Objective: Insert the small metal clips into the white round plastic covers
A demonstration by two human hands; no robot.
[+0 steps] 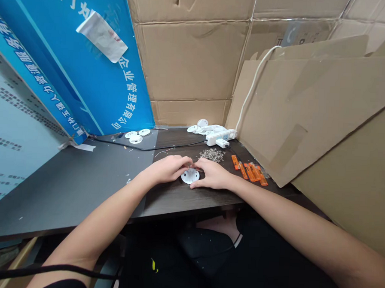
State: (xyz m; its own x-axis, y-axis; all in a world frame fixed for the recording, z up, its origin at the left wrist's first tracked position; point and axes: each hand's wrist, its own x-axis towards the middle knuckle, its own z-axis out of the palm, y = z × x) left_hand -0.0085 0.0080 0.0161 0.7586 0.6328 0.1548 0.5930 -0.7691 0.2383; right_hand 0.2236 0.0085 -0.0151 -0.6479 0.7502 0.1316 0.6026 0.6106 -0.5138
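Right hand (pixel 216 175) steadies white disc (pixel 190 177) on tabletop (pixel 173 199), thumb and fingers round edge; left hand (pixel 168 168) curled alongside, grip unclear; this disc in work; other discs (pixel 135 139) behind, finished or untouched, can't tell.

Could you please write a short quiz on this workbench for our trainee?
1. True or false: the white disc lies between the left hand and the right hand.
2. What colour are the flat pieces to the right of the small metal parts? A) green B) orange C) purple
3. Fill in: the hand nearer the power strip is the ____ hand.
Key: 1. True; 2. B; 3. right
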